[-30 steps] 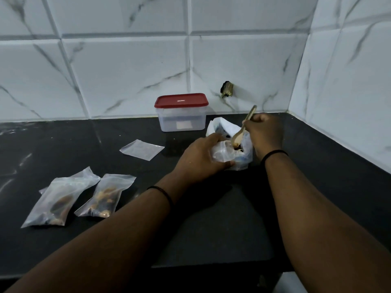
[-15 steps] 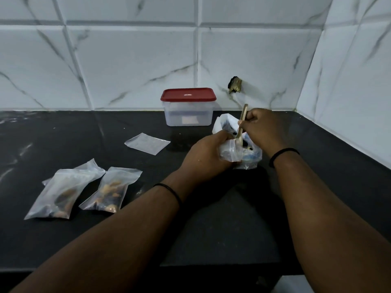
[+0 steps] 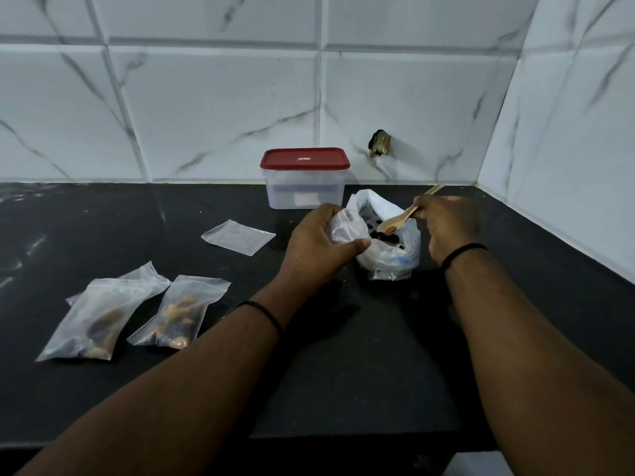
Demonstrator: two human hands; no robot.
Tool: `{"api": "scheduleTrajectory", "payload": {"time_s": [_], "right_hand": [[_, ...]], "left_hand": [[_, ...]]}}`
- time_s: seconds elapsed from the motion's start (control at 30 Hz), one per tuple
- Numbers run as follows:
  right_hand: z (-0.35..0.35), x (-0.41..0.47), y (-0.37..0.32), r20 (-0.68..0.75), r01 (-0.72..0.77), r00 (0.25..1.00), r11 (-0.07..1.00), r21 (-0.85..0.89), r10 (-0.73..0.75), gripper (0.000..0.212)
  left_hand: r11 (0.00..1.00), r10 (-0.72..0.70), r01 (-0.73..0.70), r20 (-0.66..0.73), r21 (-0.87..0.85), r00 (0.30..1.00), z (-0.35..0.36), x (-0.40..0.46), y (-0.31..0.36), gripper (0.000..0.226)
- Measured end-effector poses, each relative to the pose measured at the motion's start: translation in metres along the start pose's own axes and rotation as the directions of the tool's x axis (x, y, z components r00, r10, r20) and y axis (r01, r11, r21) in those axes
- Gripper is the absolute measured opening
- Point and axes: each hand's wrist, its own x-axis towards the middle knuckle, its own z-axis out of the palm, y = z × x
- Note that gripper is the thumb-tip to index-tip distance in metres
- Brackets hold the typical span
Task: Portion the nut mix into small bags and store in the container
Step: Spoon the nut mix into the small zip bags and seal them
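1. A black stone counter (image 3: 343, 355) is filling the lower part of the view, with faint pale streaks showing along its far left side and a few light specks scattered near the middle.
2. White marble-look wall tiles (image 3: 213, 108) with grey veins are rising behind the counter and turning a corner along the right side; a small dark, brassy fitting (image 3: 379, 143) is sticking out of the back wall.
3. A clear container (image 3: 305, 187) with a red lid (image 3: 305, 158) on it is sitting at the back of the counter, against the wall.
4. The left hand (image 3: 316, 249) is gripping a small clear bag (image 3: 342, 228), fingers and thumb curled round it, just beside the mouth of the big bag.
5. The big nut mix bag (image 3: 395, 255) is standing open right of the container, touching the small bag.
6. The right hand (image 3: 446, 223) is pinching a wooden spoon (image 3: 398, 223), its bowl carrying a brownish nut over the open bag.
7. Two filled bags, one (image 3: 99, 317) and another (image 3: 180, 312), are lying side by side at the left.
8. An empty flat bag (image 3: 237, 236) is lying between them and the container.
9. A black band is circling each wrist.
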Motion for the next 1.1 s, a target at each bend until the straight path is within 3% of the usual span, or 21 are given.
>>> {"api": "scheduleTrajectory", "payload": {"time_s": [0.2, 0.37, 0.43, 0.5, 0.57, 0.67, 0.77, 0.87, 0.9, 0.97, 1.03, 1.1], "right_hand": [[0.000, -0.014, -0.013, -0.067, 0.013, 0.998, 0.984, 0.179, -0.001, 0.022], [0.010, -0.041, -0.032, 0.029, 0.034, 0.999, 0.974, 0.226, -0.041, 0.020], [0.016, -0.056, -0.036, 0.103, 0.108, 0.986, 0.972, 0.209, -0.131, 0.019], [0.020, -0.068, -0.037, 0.200, 0.286, 0.934, 0.955, 0.077, -0.296, 0.016], [0.022, -0.076, -0.037, 0.371, 0.444, 0.836, 0.896, -0.019, -0.406, 0.008], [0.022, -0.078, -0.039, 0.480, 0.555, 0.720, 0.831, 0.037, -0.501, 0.012], [0.018, -0.071, -0.040, 0.338, 0.501, 0.788, 0.855, 0.132, -0.514, 0.002], [0.012, -0.051, -0.035, 0.123, 0.326, 0.930, 0.932, 0.162, -0.346, 0.004], [0.008, -0.043, -0.031, 0.061, 0.299, 0.949, 0.944, 0.143, -0.309, 0.007], [0.002, -0.028, -0.021, 0.002, 0.383, 0.924, 0.923, -0.051, -0.383, 0.012], [-0.002, -0.021, -0.013, 0.091, 0.494, 0.867, 0.825, -0.273, -0.489, 0.012], [-0.003, -0.016, -0.006, 0.237, 0.553, 0.833, 0.742, -0.378, -0.500, 0.013]], "left_hand": [[0.999, -0.040, 0.041, -0.059, 0.028, 0.997, 0.000, 0.003, -0.004, 0.042], [0.997, -0.067, 0.068, -0.034, 0.028, 0.997, 0.002, 0.005, -0.006, 0.043], [0.997, -0.072, 0.072, -0.029, 0.009, 0.997, 0.002, 0.006, -0.006, 0.043], [0.994, -0.090, 0.088, -0.030, -0.058, 0.995, 0.003, 0.006, -0.006, 0.041], [0.983, -0.120, 0.113, -0.042, -0.141, 0.992, 0.003, 0.007, -0.006, 0.039], [0.970, -0.140, 0.129, -0.040, -0.208, 0.989, 0.003, 0.007, -0.008, 0.040], [0.969, -0.139, 0.125, -0.053, -0.214, 0.989, 0.003, 0.006, -0.007, 0.040], [0.979, -0.125, 0.115, -0.050, -0.169, 0.991, 0.003, 0.005, -0.006, 0.044], [0.983, -0.116, 0.109, -0.039, -0.147, 0.992, 0.003, 0.005, -0.006, 0.046], [0.992, -0.088, 0.088, 0.006, -0.085, 0.996, 0.002, 0.004, -0.003, 0.047], [0.997, -0.062, 0.065, 0.067, -0.033, 0.996, 0.002, 0.001, 0.001, 0.049], [0.999, -0.048, 0.046, 0.122, 0.017, 0.991, 0.002, -0.001, 0.004, 0.053]]}}
